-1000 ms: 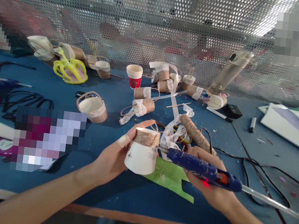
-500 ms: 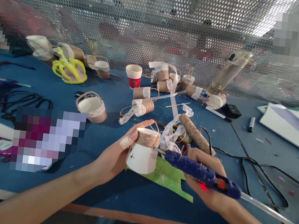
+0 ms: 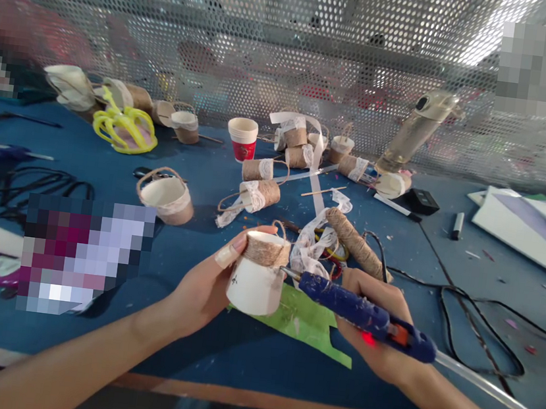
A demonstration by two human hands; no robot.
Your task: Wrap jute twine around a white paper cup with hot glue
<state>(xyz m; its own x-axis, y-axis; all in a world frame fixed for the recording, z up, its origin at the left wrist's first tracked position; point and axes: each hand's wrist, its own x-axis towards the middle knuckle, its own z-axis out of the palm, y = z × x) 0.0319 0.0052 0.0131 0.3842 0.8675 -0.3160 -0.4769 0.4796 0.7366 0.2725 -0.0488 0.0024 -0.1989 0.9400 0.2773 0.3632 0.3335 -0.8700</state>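
My left hand (image 3: 211, 280) grips a white paper cup (image 3: 253, 290) from its left side, thumb near the rim. Brown twine (image 3: 266, 251) is wound round the upper part of the cup, and a twine loop rises above the rim. In my right hand (image 3: 384, 311) is a blue glue gun (image 3: 364, 312), a clear glue stick (image 3: 490, 380) poking out of its back end. Its metal nozzle is at the cup's right side, just below the twine. Beneath the cup lies a green sheet (image 3: 307, 328) with a cut edge.
Behind my hands are white lace (image 3: 310, 245), a twine roll (image 3: 355, 241) and several twine-wrapped cups (image 3: 260, 195). A red and white cup (image 3: 242, 139) stands farther back. A black cable (image 3: 443, 318) crosses the right side. A mesh screen (image 3: 252, 49) closes off the table's rear.
The cup has turned slightly in my left hand, so its dark mark sits farther left. The glue gun's nozzle stays by the lower edge of the twine.
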